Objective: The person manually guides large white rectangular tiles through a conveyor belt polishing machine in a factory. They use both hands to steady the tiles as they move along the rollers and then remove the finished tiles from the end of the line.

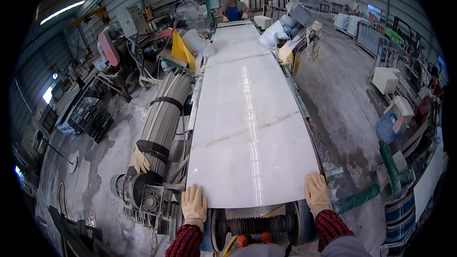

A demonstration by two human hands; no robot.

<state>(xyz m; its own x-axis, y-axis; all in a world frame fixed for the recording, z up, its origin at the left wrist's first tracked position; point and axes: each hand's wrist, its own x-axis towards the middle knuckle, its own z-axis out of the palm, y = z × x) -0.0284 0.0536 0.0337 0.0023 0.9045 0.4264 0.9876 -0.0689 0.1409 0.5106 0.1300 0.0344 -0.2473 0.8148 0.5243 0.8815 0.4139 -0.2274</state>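
A long, glossy white stone slab [238, 152] with thin brown veins stretches away from me on a roller stand. My left hand [194, 204], in a cream work glove, rests at the slab's near left corner, fingers extended forward. At the near right corner lies my right hand [316, 191], gloved alike, its fingers stretched along the edge. Both thumbs are hard to make out. Below the slab's near edge shows a dark ribbed roller [254, 224] between two round ends. Red checked cuffs cover my wrists.
Left of the slab stand a geared motor [143, 195], a strapped bundle of long strips [164, 109] and a loose glove [140, 161]. A person in a blue apron [233, 12] stands at the far end. Machinery with white containers [281, 28] flanks the right side. A green beam [357, 200] lies nearby.
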